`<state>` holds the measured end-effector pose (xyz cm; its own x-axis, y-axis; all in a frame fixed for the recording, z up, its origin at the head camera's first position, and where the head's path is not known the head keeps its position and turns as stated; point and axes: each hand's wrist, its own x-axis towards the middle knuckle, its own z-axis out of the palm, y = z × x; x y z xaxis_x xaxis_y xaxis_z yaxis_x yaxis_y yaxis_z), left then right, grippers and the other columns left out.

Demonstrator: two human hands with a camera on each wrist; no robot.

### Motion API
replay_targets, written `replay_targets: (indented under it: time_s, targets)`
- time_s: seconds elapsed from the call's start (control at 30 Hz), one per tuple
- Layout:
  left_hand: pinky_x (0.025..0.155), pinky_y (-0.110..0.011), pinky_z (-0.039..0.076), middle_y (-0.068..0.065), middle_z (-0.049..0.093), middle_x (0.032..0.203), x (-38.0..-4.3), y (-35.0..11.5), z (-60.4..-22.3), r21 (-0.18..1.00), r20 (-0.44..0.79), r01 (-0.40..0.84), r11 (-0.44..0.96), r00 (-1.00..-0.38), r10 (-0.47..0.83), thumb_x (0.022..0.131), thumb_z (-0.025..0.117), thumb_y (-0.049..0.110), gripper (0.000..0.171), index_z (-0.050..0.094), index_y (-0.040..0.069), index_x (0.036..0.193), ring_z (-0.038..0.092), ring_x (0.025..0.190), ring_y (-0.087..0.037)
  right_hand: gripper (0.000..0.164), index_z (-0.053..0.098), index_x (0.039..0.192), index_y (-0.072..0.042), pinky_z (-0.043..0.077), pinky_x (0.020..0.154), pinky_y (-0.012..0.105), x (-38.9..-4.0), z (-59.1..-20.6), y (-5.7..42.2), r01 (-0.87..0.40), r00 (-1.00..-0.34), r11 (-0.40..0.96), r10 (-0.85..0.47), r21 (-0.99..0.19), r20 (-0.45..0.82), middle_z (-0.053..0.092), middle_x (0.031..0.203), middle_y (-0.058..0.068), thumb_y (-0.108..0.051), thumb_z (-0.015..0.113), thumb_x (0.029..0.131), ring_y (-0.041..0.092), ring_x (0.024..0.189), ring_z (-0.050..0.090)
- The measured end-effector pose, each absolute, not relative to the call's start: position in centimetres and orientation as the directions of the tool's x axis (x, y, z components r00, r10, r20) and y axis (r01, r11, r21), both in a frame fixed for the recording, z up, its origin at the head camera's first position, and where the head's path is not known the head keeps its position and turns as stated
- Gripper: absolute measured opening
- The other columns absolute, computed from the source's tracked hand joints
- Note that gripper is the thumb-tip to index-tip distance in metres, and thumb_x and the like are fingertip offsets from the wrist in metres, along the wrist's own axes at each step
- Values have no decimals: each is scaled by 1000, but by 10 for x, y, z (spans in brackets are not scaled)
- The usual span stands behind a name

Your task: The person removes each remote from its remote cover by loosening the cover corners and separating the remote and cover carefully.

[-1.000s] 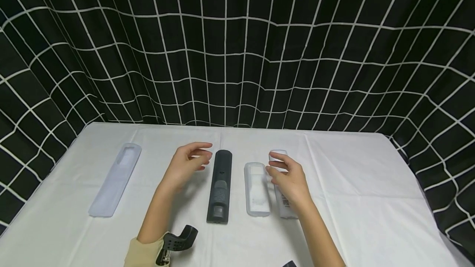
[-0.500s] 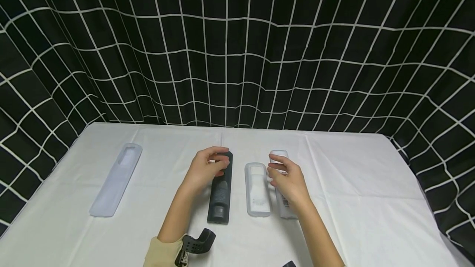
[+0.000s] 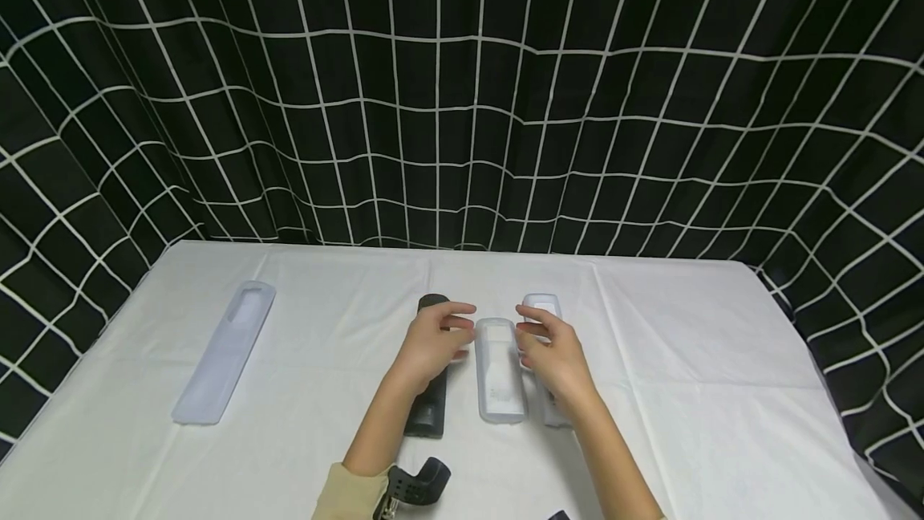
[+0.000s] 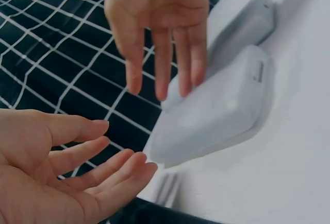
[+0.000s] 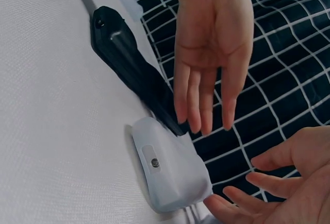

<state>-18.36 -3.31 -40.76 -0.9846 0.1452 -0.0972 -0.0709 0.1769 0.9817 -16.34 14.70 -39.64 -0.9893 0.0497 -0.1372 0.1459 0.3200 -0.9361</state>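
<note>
Between my two hands a white remote control (image 3: 501,379) in a translucent silicone cover lies lengthwise on the table. My left hand (image 3: 433,347) hovers over the black remote control (image 3: 428,416), fingers relaxed, its fingertips right at the white remote's left edge. From the other side my right hand (image 3: 556,355) reaches over a second covered remote (image 3: 543,303), loosely bent fingertips at the white remote's right edge. Neither palm holds anything in the wrist views, where the white remote (image 4: 216,110) shows its rounded end. Parts of the black and rightmost remotes are hidden beneath the hands.
An elongated translucent cover (image 3: 225,359) lies slanted at the left of the white-clothed table (image 3: 693,392). Behind the table hangs a black curtain (image 3: 462,103) with a white grid. A black strap (image 3: 419,484) with a protruding piece sits at the left wrist.
My left hand has moved right, from beside the black remote, across it, to the white remote's left edge. My right hand has barely shifted, and the remotes lie where they were.
</note>
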Motion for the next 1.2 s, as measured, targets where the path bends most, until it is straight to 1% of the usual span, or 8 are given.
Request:
replay_targets:
  time_s: [0.2,0.37,0.47,0.7,0.8,0.97,1.03,1.2]
  targets:
    - [86,-44,65,-25,69,116,-183,-28,-415,976,-94,-63,206,-985,146,96,66,0,40,65,-7,135,72,102,-35,45,53,149,4,61,93,45,-162,-397,145,154,-988,320,51,-935,-145,56,142,35,-4,54,105,49,130,59]
    - [88,-46,64,-27,68,119,-183,-26,-417,977,-103,-68,204,-981,166,96,66,-1,38,65,-9,133,71,107,-37,46,52,150,5,59,98,50,-162,-399,145,150,-989,335,36,-930,-147,55,144,36,-3,55,104,52,135,55]
    - [89,-47,64,-27,67,120,-182,-25,-418,975,-105,-68,209,-980,171,96,66,-2,38,64,-10,133,71,109,-39,46,52,150,4,59,98,50,-163,-400,145,154,-988,349,35,-925,-151,55,144,36,-3,55,104,52,135,55]
    - [86,-43,65,-26,66,120,-183,-20,-421,971,-113,-79,224,-983,146,96,67,-3,38,65,-8,133,71,107,-38,48,53,148,5,61,93,46,-163,-403,143,147,-989,392,46,-908,-141,59,140,35,2,56,101,52,131,58]
    - [83,-40,65,-26,66,118,-184,-19,-423,970,-111,-80,230,-986,123,95,67,-4,38,66,-9,132,71,103,-36,50,53,148,6,60,95,49,-162,-404,142,141,-990,403,47,-904,-133,59,139,36,4,57,98,52,130,59]
    - [79,-34,65,-25,68,116,-185,-15,-423,960,-112,-86,266,-990,84,91,67,-5,39,67,-8,130,71,93,-29,52,54,146,9,59,99,52,-162,-404,143,137,-991,405,56,-904,-126,60,136,37,8,60,94,52,128,61]
    - [78,-35,65,-25,68,115,-185,-15,-423,954,-104,-77,289,-992,77,89,68,-5,40,68,-7,129,71,92,-28,53,54,145,10,59,100,51,-162,-405,143,142,-990,396,55,-907,-131,60,136,38,9,61,93,51,127,62]
    - [80,-40,63,-24,71,111,-185,-15,-423,942,-69,-43,333,-995,69,86,72,-5,42,69,-7,128,70,98,-32,54,53,146,9,58,101,49,-163,-404,143,159,-987,375,48,-913,-152,60,137,38,9,64,93,50,126,63]
